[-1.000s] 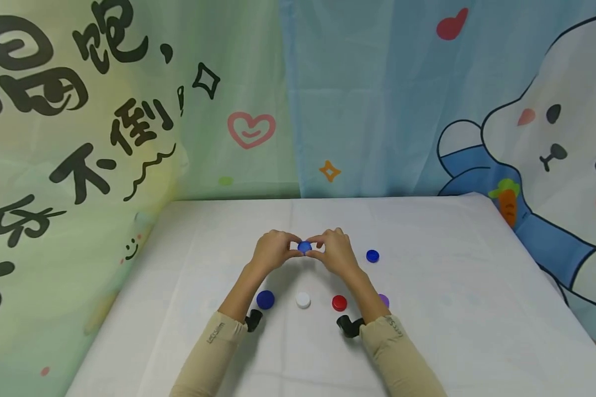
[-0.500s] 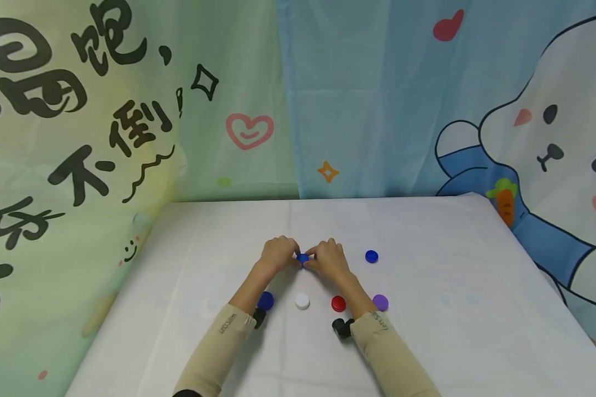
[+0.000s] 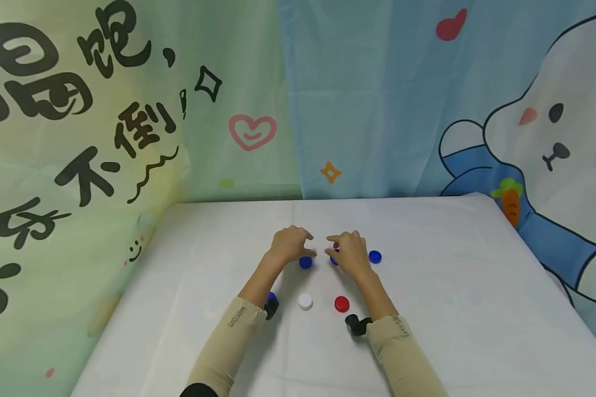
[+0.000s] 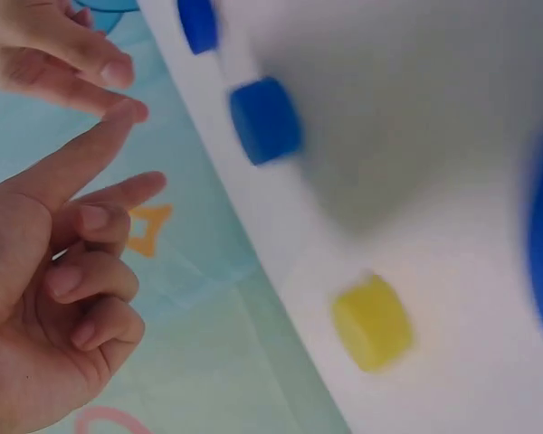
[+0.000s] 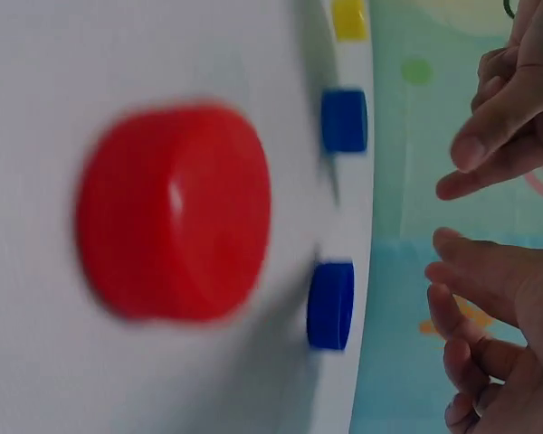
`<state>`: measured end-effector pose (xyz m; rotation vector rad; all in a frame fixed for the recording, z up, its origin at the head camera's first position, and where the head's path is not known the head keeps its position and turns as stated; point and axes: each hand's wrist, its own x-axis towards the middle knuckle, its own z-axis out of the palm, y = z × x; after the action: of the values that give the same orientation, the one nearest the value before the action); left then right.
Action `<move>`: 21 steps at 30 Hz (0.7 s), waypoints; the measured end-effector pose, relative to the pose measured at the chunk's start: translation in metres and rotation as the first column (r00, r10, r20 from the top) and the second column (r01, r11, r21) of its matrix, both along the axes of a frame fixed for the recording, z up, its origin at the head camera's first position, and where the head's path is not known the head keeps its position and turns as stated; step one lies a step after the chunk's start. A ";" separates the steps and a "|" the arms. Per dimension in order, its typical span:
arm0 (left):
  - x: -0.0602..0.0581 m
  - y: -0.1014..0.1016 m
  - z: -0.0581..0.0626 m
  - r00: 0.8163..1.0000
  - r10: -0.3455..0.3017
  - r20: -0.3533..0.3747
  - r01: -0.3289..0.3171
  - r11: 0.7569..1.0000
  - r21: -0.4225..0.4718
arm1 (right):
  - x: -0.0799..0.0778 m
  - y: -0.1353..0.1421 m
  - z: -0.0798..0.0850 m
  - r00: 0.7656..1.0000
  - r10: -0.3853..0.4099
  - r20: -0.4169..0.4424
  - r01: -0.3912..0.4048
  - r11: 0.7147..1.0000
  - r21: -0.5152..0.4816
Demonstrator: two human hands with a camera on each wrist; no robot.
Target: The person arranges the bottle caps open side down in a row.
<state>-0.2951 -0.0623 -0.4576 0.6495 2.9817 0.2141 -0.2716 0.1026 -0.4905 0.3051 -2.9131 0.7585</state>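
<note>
Both hands hold nothing over the far half of the white table. My left hand (image 3: 289, 243) has thumb and index finger spread, its other fingers curled in the left wrist view. Just below its thumb a blue plastic cap (image 3: 305, 262) rests on the table. My right hand (image 3: 350, 255) faces it across a small gap, thumb and index apart. A second blue cap (image 3: 334, 258) is partly covered by the right hand in the head view; the right wrist view shows that blue cap (image 5: 331, 306) on the table. A yellow cap (image 4: 371, 323) is hidden in the head view.
Another blue cap (image 3: 374, 257) lies right of the right hand. Nearer are a white cap (image 3: 305, 301), a red cap (image 3: 341, 304) and a larger blue cap (image 3: 271, 296), half behind the left wrist. Printed cloth (image 3: 357, 110) hangs behind the table.
The hands held a blue cap between them, then lowered it to the table. Now they have let go, risen and moved apart, with a second blue cap showing by the right hand.
</note>
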 end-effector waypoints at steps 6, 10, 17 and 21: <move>-0.010 0.030 -0.006 0.997 -0.028 0.066 0.027 1.000 0.006 | -0.003 0.021 0.000 0.991 -0.055 0.123 0.054 0.998 0.013; -0.011 0.045 -0.017 0.994 -0.026 0.109 0.031 0.998 -0.047 | -0.001 0.026 -0.004 0.978 -0.031 0.205 0.021 0.998 0.051; -0.012 0.056 -0.029 0.994 -0.047 0.095 0.054 0.996 -0.077 | 0.000 0.030 -0.011 0.986 -0.004 0.167 -0.011 0.996 0.085; -0.010 0.052 -0.024 0.997 -0.075 0.034 0.076 0.996 -0.038 | 0.002 0.037 -0.007 0.994 0.025 0.108 -0.029 0.999 0.036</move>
<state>-0.3053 -0.0098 -0.4814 0.7457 2.9157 0.1587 -0.2693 0.1391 -0.4976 0.3179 -3.0335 0.7479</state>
